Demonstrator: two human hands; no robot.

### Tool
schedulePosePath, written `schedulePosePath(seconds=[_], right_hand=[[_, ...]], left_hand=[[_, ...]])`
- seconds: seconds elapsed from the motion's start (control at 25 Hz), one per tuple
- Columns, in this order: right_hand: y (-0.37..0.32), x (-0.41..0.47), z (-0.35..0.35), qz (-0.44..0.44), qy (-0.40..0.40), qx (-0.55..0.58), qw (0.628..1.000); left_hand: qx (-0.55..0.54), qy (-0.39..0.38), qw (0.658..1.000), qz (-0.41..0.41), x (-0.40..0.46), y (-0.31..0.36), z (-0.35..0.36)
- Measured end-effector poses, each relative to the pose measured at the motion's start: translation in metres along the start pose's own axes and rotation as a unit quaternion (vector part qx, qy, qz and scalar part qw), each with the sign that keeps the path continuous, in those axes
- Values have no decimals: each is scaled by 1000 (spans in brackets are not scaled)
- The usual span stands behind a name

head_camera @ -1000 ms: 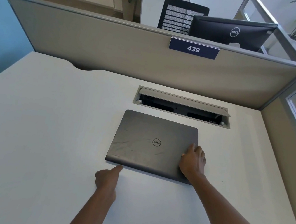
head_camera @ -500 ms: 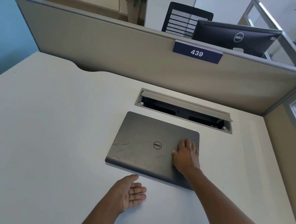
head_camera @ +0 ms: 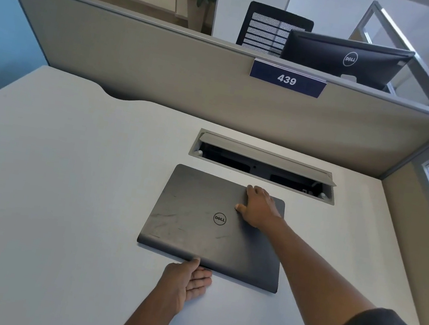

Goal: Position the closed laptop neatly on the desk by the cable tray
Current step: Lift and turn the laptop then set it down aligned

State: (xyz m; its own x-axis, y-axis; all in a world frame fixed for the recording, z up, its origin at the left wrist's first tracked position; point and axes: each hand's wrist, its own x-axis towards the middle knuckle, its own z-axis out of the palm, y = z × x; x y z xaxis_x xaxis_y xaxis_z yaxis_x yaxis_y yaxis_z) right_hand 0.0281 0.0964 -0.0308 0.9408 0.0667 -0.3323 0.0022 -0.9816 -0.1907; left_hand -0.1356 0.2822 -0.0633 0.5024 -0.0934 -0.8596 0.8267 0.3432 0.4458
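The closed dark grey laptop (head_camera: 198,221) lies flat on the white desk (head_camera: 50,178), just in front of the cable tray (head_camera: 265,156), slightly askew to it. My right hand (head_camera: 259,207) rests flat on the lid's far right part, fingertips at the rear edge, thumb spread. With its palm turned inward, my left hand (head_camera: 186,281) lies open on the desk against the laptop's front edge, and its thumb touches that edge. The cable tray is a recessed slot whose grey flap stands open.
A beige partition (head_camera: 192,80) with a blue sign reading 439 (head_camera: 287,79) closes the desk's far side, and a side panel (head_camera: 423,223) closes the right. Behind the partition are a black monitor (head_camera: 345,59) and a mesh chair (head_camera: 268,27).
My right hand slid along the lid to the rear edge. My left hand moved forward from the desk until its thumb met the laptop's front edge. The laptop barely shifted.
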Motion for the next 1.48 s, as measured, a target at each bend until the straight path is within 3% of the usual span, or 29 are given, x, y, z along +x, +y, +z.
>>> schedulePosePath(seconds=[0.24,0.52,0.96,1.16,1.48], right_hand=[[-8,21,-17,-10,-77,8,997],[-21,31,-10,-26,-67,-3,997],[-5,14,-16,12,-38,54,998],[9,-13,-26,53,-1,135,989],[20,-59,-23,146,47,218,964]], left_hand=[[-22,-3,1000,10,-8,-5,-6],[-12,49,995,83,-11,-17,2],[-33,53,985,163,-14,-22,9],[6,72,978,193,-13,-18,9],[173,138,932,288,-22,35,-10]])
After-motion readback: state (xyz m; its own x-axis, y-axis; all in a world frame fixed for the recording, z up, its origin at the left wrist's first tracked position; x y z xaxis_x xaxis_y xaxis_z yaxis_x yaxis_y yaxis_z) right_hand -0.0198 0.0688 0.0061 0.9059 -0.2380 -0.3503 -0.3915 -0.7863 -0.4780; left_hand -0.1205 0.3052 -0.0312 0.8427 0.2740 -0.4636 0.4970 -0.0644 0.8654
